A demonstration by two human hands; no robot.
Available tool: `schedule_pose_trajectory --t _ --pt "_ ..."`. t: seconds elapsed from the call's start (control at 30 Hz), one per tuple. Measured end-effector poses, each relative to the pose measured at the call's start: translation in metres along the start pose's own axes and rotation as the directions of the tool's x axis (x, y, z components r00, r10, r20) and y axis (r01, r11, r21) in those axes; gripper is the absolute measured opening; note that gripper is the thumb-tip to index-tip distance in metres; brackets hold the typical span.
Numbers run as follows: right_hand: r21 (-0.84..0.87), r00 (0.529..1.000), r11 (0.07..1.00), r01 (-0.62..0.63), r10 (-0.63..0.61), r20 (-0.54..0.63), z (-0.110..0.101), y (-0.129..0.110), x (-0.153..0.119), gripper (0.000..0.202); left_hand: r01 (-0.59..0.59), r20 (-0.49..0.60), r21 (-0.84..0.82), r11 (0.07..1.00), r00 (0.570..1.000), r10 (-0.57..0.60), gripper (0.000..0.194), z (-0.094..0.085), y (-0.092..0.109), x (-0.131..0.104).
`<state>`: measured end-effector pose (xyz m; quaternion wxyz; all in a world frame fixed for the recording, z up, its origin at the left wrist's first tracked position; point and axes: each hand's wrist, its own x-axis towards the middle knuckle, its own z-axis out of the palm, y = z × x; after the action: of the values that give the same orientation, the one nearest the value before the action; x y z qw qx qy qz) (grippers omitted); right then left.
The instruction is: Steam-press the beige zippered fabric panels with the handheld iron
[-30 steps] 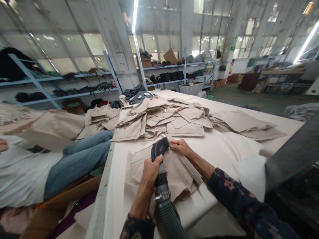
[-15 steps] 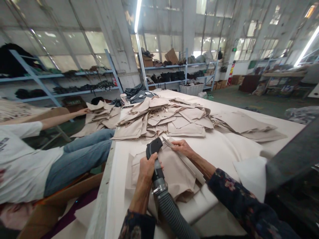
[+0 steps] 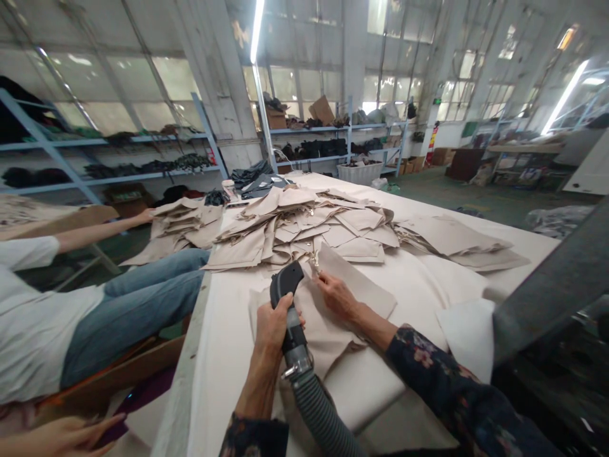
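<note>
My left hand (image 3: 275,324) is wrapped round the grip of a black hose nozzle (image 3: 287,284), whose angled head points up and away from me. A grey ribbed hose (image 3: 321,406) runs from it, past a metal clamp, toward my body. In the fingers of my right hand (image 3: 337,295) is the edge of a beige fabric panel (image 3: 349,273), raised just right of the nozzle head. Small shiny bits, too small to name, show at its edge by my fingertips. Under both hands lies another beige fabric piece (image 3: 328,336) on the pale table (image 3: 219,368).
A heap of beige fabric pieces (image 3: 304,231) lies ahead, with a flatter stack (image 3: 457,241) to the right. At left, a person in jeans (image 3: 143,292) reaches toward more pieces (image 3: 183,222). Another person's hand (image 3: 71,435) is at lower left. A grey metal beam (image 3: 547,285) stands right.
My right hand has shifted slightly left and the panel in it now stands up, more spread open. The nozzle has moved a little left in view. Another hand has appeared at lower left.
</note>
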<state>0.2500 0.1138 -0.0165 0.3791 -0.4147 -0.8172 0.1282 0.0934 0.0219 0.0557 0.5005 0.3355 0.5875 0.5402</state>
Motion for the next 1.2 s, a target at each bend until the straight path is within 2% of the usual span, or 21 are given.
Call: schedule_pose_trajectory --t 0.1,0.2,0.3,0.4,0.53,0.67,0.73,0.8,0.9,0.97,1.07,1.13,1.2 --pt "-0.084 0.995 0.996 -0.001 0.009 0.098 0.005 -0.001 -0.001 0.020 0.006 -0.008 0.029 1.000 1.000 -0.006 0.029 -0.001 -0.002 0.002" --pt "-0.162 0.993 0.981 -0.103 0.112 0.043 0.000 0.005 0.004 0.020 0.023 -0.011 0.038 0.999 1.000 -0.022 0.031 -0.002 -0.006 0.005" --pt "-0.212 0.962 0.938 -0.274 0.266 -0.069 -0.009 0.012 0.009 0.037 0.029 -0.010 0.044 0.999 1.000 -0.028 0.032 -0.002 -0.008 0.007" --pt "-0.209 0.917 0.893 -0.399 0.392 -0.079 -0.016 0.021 0.013 0.058 0.026 -0.009 0.047 0.999 1.000 -0.026 0.032 -0.001 -0.006 0.005" --pt "-0.107 0.876 0.870 -0.482 0.482 -0.023 -0.022 0.030 0.017 0.058 0.016 -0.007 0.028 0.999 1.000 -0.016 0.030 0.000 -0.002 0.001" --pt "0.146 0.848 0.836 -0.529 0.524 0.077 -0.027 0.034 0.019 0.032 0.010 -0.008 0.031 0.999 1.000 -0.010 0.030 0.001 0.001 -0.001" --pt "0.311 0.849 0.792 -0.526 0.511 0.133 -0.030 0.034 0.019 0.022 0.006 -0.008 0.040 0.999 1.000 -0.006 0.031 0.001 0.002 -0.002" --pt "0.468 0.857 0.731 -0.497 0.499 0.130 -0.033 0.034 0.020 0.019 0.000 -0.007 0.045 0.999 1.000 0.000 0.032 0.002 0.002 -0.002" --pt "0.648 0.846 0.651 -0.394 0.533 -0.021 -0.038 0.032 0.023 0.022 -0.002 -0.009 0.046 0.999 1.000 0.003 0.033 0.001 0.001 -0.003" --pt "0.720 0.798 0.628 -0.297 0.577 -0.174 -0.042 0.031 0.027 0.024 0.003 0.000 0.051 0.999 1.000 -0.003 0.034 0.001 0.001 -0.003" --pt "0.764 0.698 0.621 -0.174 0.625 -0.350 -0.048 0.030 0.031 0.027 0.009 0.031 0.068 0.998 0.999 -0.011 0.035 -0.001 0.002 -0.003" --pt "0.782 0.656 0.610 -0.128 0.644 -0.394 -0.051 0.029 0.032 0.027 0.006 0.044 0.069 0.998 0.999 -0.009 0.035 0.000 0.003 -0.004" --pt "0.804 0.652 0.585 -0.109 0.653 -0.386 -0.051 0.027 0.032 0.027 0.000 0.048 0.067 0.998 0.999 -0.003 0.036 0.001 0.005 -0.007"
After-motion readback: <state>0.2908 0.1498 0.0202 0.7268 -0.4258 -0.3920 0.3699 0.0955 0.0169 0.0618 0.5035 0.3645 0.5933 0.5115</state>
